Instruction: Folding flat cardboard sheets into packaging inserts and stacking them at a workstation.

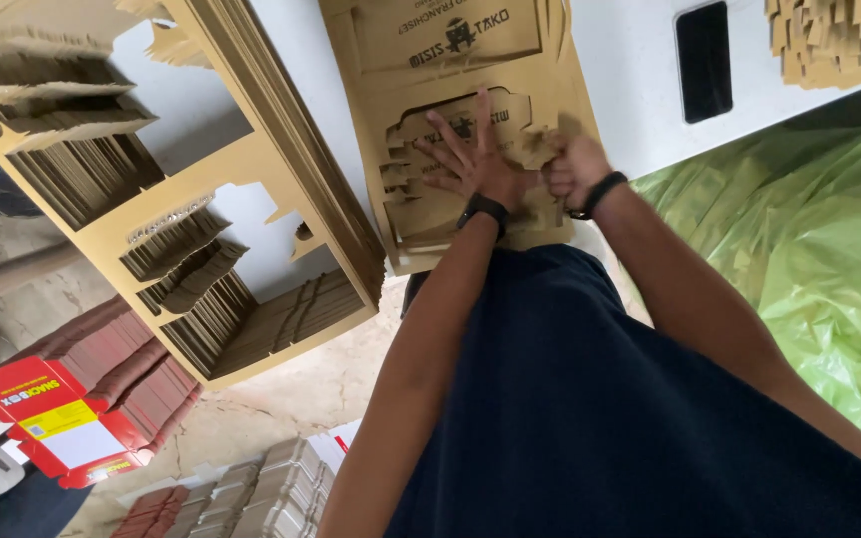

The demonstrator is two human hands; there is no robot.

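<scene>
Standing over a white table (640, 90), the person works in what looks like a packing room with a rough, pale concrete floor (301, 389) below. On the table lies a stack of die-cut brown cardboard sheets (450, 60), its long axis running from near to far, tilted slightly so the far end leans left; its near edge hangs just over the table rim, against the person's dark shirt.

The left hand (475, 159) lies flat and open, fingers (485, 110) spread, pressing on the cut-out shape in the near half of the stack. The right hand (575, 169) is clenched into a fist on the sheet's right edge, just beside the left hand; whether it pinches a scrap of card I cannot tell. Both wrists carry dark bands.

To the left, a second, much thicker stack of punched cardboard frames (211, 199) lies at an angle, its windows already empty and showing the layered edges. A black phone (704, 60) rests on the table at far right, with another pile of brown card pieces (829, 40) beyond it. A green plastic sheet (809, 249) billows on the right, beside the right forearm. On the floor at near left sit red and yellow printed flat cartons (57, 418) and bundles of greyish folded cartons (271, 493).
</scene>
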